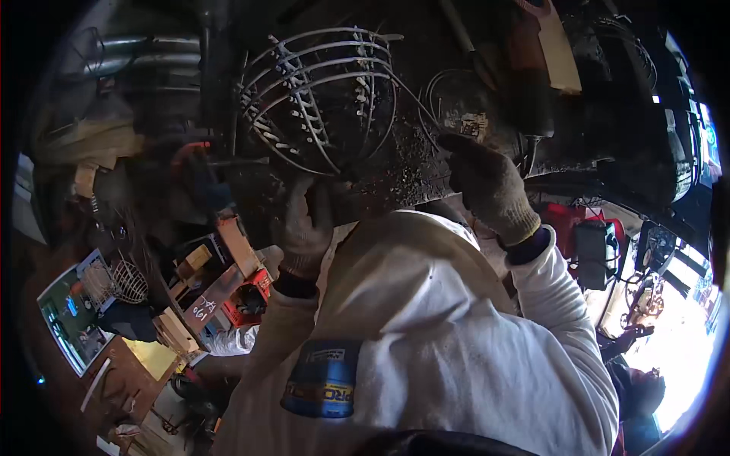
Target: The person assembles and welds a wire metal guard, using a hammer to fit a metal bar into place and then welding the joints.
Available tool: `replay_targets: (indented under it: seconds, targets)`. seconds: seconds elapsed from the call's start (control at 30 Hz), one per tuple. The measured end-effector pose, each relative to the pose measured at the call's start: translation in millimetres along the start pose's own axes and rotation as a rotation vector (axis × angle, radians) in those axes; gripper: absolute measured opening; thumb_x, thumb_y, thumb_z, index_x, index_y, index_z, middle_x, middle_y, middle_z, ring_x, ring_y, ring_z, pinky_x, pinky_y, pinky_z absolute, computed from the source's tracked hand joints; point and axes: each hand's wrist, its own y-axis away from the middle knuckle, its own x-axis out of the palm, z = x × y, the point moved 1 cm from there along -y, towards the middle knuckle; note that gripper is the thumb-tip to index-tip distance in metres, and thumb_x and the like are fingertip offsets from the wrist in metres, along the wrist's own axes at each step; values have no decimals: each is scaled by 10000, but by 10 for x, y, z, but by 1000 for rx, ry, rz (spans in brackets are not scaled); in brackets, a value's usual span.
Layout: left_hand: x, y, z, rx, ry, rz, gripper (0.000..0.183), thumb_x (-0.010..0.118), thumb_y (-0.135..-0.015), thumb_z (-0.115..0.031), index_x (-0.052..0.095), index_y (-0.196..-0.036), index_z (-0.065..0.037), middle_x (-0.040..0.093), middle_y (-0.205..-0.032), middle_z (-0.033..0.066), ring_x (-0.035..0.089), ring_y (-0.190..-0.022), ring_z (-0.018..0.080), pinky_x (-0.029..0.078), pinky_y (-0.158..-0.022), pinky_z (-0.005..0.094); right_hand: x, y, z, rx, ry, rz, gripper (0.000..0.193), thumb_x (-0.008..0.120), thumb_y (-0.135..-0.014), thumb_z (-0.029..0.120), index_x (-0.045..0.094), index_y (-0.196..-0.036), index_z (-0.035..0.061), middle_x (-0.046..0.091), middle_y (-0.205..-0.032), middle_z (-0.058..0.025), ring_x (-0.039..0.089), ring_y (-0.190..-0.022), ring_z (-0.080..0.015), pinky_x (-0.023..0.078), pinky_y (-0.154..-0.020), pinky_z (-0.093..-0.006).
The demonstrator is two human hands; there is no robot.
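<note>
A wire frame of curved metal bars (304, 99), shaped like an open basket, sits on the dark worktop (426, 178). Just below its near edge is my left hand (306, 228) in a dirty work glove, thumb and fingers apart; its fingertips are in shadow, and I see nothing in them. My right hand (490, 190), also gloved, is right of the frame with its fingers curled closed. A thin wire (414, 102) runs from the frame's right side toward its fingertips; what they grip is hidden. Dark granules (411, 163) lie scattered between the two hands.
Beyond my right hand are a tool with a reddish-brown body (528, 61) and a coil of thin wire (437, 83). Wooden blocks (194, 261) and a red crate (247, 296) stand to the left. Further left, a screen (72, 311) glows. A red-and-grey machine (593, 243) stands right.
</note>
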Motion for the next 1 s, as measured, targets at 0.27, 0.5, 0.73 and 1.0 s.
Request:
replay_targets:
  seconds: [0.27,0.5,0.73,1.0]
  targets:
    - [11,-30,37,87,-32,-26,232,687,-891,-6,671,-1122,14,718,-1030,193,701,-929,371,552,-825,424,132,47,40,103,19,-56,365,559,-1025,179,631,-1367,73,642,-779,0,543,-657,-47,459,-586,-234]
    - [-18,-43,2,62,6,27,253,687,-891,-1,674,-1143,13,713,-1080,202,704,-970,354,549,-867,416,237,43,-147,33,-25,-114,362,551,-1031,179,632,-1370,83,650,-780,4,516,-598,-35,435,-558,-226]
    - [-5,-32,19,63,70,28,242,668,-914,-17,681,-1153,16,712,-1098,199,703,-998,336,543,-887,405,266,66,-122,85,29,-118,364,550,-1029,169,628,-1372,72,645,-776,12,506,-593,-32,429,-553,-223]
    - [-32,-38,25,42,52,70,234,674,-916,-19,680,-1148,11,710,-1116,199,700,-1024,330,539,-909,410,299,67,-174,147,-1,-125,386,589,-1001,258,649,-1347,99,734,-875,-83,651,-791,-95,517,-757,-286]
